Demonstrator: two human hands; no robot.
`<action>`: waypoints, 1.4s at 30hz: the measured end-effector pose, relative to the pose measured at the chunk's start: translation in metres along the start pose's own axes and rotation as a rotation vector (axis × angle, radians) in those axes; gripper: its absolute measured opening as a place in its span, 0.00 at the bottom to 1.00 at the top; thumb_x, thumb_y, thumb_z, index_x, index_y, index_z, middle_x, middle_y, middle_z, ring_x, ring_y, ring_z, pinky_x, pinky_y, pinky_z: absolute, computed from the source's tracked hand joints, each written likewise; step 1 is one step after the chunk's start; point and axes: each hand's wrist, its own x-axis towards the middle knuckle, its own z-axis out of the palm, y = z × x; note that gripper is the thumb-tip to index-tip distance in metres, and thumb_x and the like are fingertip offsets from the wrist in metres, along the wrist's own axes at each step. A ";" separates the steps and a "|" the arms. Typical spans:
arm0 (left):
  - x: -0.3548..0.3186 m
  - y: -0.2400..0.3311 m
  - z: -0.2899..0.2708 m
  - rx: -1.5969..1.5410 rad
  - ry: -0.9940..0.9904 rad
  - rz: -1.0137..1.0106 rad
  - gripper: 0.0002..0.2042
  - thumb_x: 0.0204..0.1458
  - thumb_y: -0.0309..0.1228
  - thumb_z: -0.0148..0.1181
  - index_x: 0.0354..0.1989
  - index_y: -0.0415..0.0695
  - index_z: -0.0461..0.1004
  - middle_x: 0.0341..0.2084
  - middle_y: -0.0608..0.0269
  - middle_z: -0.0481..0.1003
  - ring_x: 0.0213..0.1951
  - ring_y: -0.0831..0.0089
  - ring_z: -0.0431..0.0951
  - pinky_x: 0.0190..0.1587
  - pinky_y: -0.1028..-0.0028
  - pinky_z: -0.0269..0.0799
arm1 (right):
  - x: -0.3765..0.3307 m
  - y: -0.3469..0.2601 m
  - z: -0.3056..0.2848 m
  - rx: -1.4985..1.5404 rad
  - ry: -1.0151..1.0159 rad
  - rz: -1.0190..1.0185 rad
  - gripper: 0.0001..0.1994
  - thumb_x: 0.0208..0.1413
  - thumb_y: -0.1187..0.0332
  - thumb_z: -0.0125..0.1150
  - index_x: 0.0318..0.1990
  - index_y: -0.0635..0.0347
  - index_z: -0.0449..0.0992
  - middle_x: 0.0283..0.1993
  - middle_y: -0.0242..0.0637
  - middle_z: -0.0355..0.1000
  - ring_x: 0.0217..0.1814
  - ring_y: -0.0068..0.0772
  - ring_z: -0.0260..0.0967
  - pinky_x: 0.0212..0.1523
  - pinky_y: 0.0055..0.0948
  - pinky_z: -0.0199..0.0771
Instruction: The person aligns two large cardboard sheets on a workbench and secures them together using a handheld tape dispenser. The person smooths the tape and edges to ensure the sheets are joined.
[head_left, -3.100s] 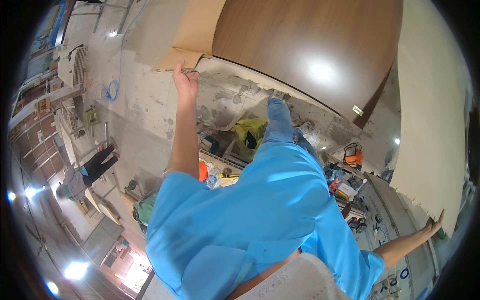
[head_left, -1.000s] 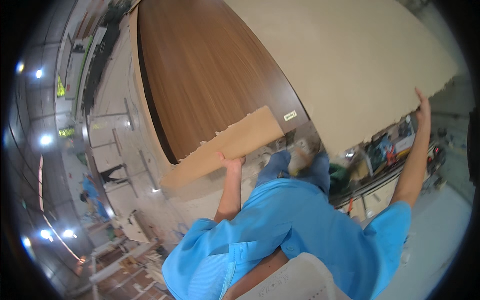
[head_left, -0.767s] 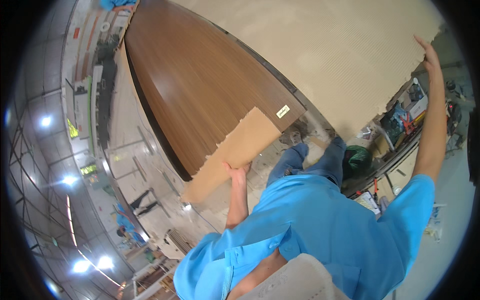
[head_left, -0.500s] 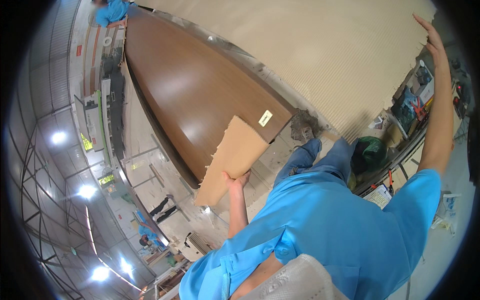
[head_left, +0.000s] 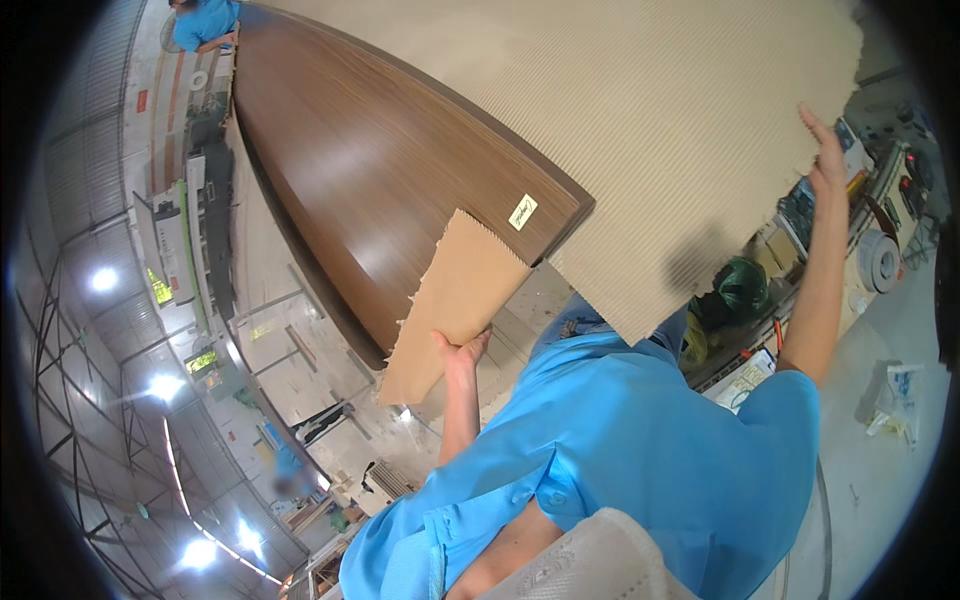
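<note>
Close below the camera, the wearer's blue shirt [head_left: 600, 450] fills the lower middle, the jeans [head_left: 674, 332] beyond it partly covered by the near corner of a ribbed sheet [head_left: 690, 130]. Just past the shirt, the left hand [head_left: 461, 353] grips a brown flap [head_left: 458, 285] by its near edge, thumb across the face, other fingers partly hidden. The flap overlaps the near left corner of a wood-grain panel [head_left: 370, 165]; whether they touch, I can't make out. Farther right, the right hand [head_left: 826, 155] is at the sheet's ragged edge, fingers stretched out; I can't say whether it pinches that edge or merely rests against it. On either side of the right forearm show a green bag [head_left: 742, 288] and a grey roll [head_left: 879, 260].

The step in hand appears to be managing the flap and sheet at the panel's near end. The next move seems to call for a steady left grip, a sure right hold and both arms together, as such wide pieces probably bend easily.

Away from its label [head_left: 522, 212], the panel narrows toward a co-worker [head_left: 207, 25] at the far end. Lamps [head_left: 165, 388] glow beyond.
</note>
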 end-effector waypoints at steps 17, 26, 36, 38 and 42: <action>-0.018 0.003 -0.011 0.028 -0.092 0.012 0.37 0.57 0.70 0.45 0.62 0.52 0.67 0.58 0.60 0.69 0.56 0.56 0.68 0.59 0.50 0.66 | 0.006 -0.007 0.027 -0.050 -0.077 -0.026 0.19 0.61 0.66 0.66 0.53 0.74 0.76 0.55 0.48 0.76 0.56 0.36 0.76 0.57 0.32 0.76; -0.010 0.008 -0.011 0.104 -0.054 0.073 0.39 0.60 0.71 0.33 0.67 0.54 0.63 0.64 0.59 0.66 0.63 0.53 0.65 0.61 0.44 0.64 | -0.078 0.051 0.071 -0.026 -0.049 0.002 0.26 0.59 0.65 0.67 0.60 0.76 0.70 0.58 0.49 0.73 0.60 0.37 0.72 0.61 0.33 0.72; 0.024 0.010 -0.014 0.002 -0.102 0.026 0.39 0.58 0.71 0.39 0.65 0.53 0.65 0.61 0.58 0.67 0.59 0.55 0.66 0.59 0.47 0.66 | -0.136 0.117 0.096 0.070 -0.015 0.081 0.24 0.60 0.69 0.67 0.59 0.73 0.70 0.58 0.45 0.74 0.59 0.36 0.73 0.60 0.32 0.73; 0.030 0.011 -0.016 0.041 -0.078 0.048 0.39 0.58 0.72 0.37 0.65 0.54 0.64 0.62 0.60 0.67 0.60 0.55 0.66 0.60 0.47 0.65 | -0.136 0.118 0.096 0.038 0.004 0.046 0.23 0.60 0.69 0.68 0.58 0.72 0.71 0.57 0.44 0.75 0.58 0.36 0.74 0.59 0.32 0.73; 0.036 0.010 -0.017 0.094 -0.120 0.049 0.41 0.59 0.73 0.30 0.70 0.56 0.60 0.68 0.61 0.63 0.66 0.52 0.63 0.64 0.43 0.62 | -0.138 0.125 0.093 0.022 0.040 0.078 0.23 0.60 0.69 0.68 0.59 0.71 0.71 0.57 0.44 0.75 0.58 0.35 0.74 0.59 0.32 0.73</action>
